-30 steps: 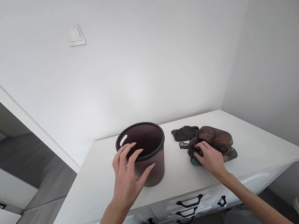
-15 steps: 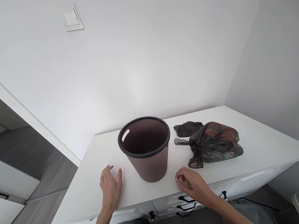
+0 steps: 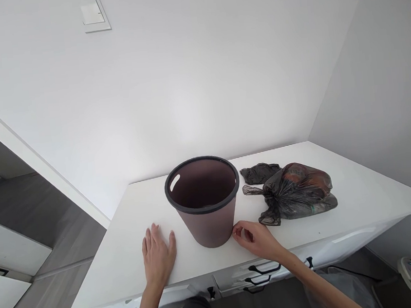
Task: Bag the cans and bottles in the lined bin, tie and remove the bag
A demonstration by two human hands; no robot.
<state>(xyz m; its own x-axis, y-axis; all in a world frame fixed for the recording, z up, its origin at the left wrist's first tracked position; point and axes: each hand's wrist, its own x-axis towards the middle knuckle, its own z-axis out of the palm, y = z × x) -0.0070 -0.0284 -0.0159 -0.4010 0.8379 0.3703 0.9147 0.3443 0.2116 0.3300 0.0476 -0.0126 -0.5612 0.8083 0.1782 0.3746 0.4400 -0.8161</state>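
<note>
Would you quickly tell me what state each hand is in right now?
Left hand: open, flat on the table, empty.
Right hand: loosely open, empty, beside the bin.

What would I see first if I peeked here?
A brown bin with a black rim stands in the middle of the white cabinet top. A tied dark bag lies to its right. The left hand lies flat beside the bin; the right hand curls at its base.

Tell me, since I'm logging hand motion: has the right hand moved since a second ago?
Yes. The right hand left the tied bin bag and drew back leftward, to the countertop beside the wastebasket.
</note>
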